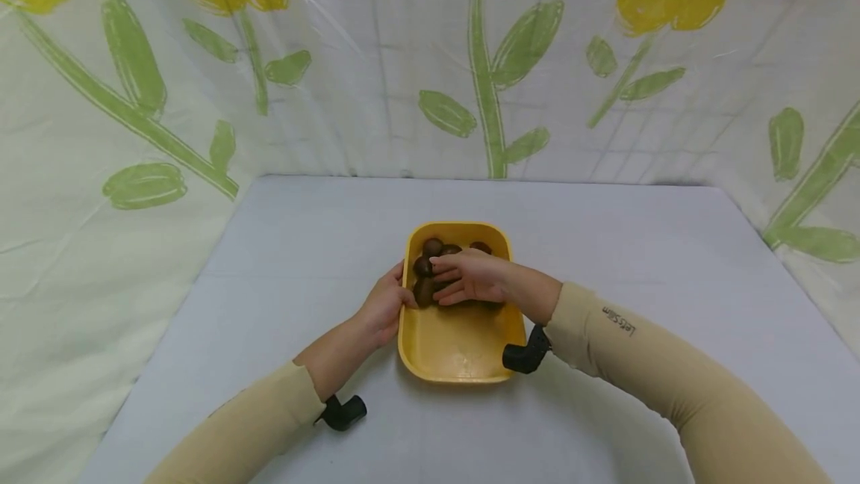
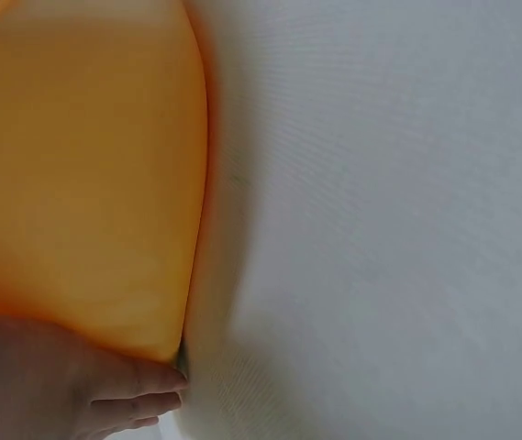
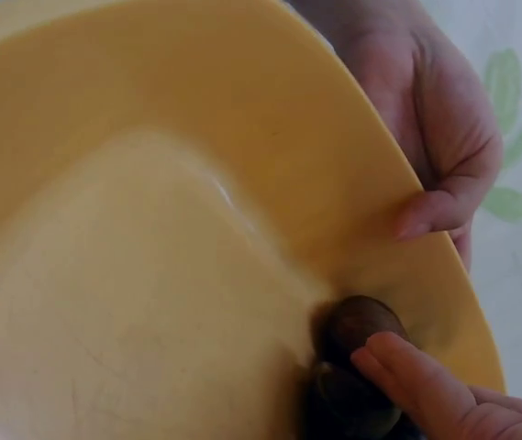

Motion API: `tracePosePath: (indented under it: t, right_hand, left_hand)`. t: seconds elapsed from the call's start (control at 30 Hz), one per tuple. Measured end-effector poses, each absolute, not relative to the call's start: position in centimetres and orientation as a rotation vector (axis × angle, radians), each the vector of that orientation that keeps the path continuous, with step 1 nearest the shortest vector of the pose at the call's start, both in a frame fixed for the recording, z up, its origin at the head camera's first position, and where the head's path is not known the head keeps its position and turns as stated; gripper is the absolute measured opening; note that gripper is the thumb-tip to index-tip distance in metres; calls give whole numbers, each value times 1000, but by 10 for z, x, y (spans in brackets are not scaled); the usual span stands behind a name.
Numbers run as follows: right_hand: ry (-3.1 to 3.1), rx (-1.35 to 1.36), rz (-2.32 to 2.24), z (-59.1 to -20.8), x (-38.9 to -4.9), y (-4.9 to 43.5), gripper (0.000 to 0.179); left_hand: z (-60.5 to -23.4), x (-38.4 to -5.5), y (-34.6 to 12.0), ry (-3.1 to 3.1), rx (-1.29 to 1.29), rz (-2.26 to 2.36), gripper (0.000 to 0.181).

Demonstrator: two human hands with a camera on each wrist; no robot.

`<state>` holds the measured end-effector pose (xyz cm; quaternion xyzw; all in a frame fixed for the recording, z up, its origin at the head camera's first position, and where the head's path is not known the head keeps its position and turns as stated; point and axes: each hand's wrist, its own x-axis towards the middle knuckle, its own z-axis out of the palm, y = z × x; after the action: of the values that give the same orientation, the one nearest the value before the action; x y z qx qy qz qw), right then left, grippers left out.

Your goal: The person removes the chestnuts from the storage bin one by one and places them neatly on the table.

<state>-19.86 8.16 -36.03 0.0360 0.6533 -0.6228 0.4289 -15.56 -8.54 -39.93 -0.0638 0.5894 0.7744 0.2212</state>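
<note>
A yellow plastic bin with rounded corners stands mid-table. Several dark brown, glossy, round things that look like chestnuts lie in its far half. My left hand grips the bin's left wall, with the thumb hooked over the rim and the other fingers outside. In the left wrist view, those fingers lie against the bin's outer side. Over the chestnuts reaches my right hand, fingers fairly straight and spread. The right wrist view has a fingertip touching one chestnut; others are partly hidden beneath the hand.
A pale, cloth-covered table surrounds the bin. Behind it and at both sides hangs a white curtain printed with yellow flowers. A black wrist camera on my right arm overlaps the bin's right rim; another camera is on the left wrist.
</note>
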Motion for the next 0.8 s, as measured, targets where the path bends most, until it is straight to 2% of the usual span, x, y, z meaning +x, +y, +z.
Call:
tracePosePath:
  t: [0.37, 0.8]
  right_hand:
    - [1836, -58, -1346, -372, -197, 68, 41]
    - [2014, -212, -1263, -380, -189, 52, 38]
  left_hand:
    - [-397, -155, -89, 1626, -211, 2137, 85]
    - [-398, -154, -88, 1606, -171, 2156, 86]
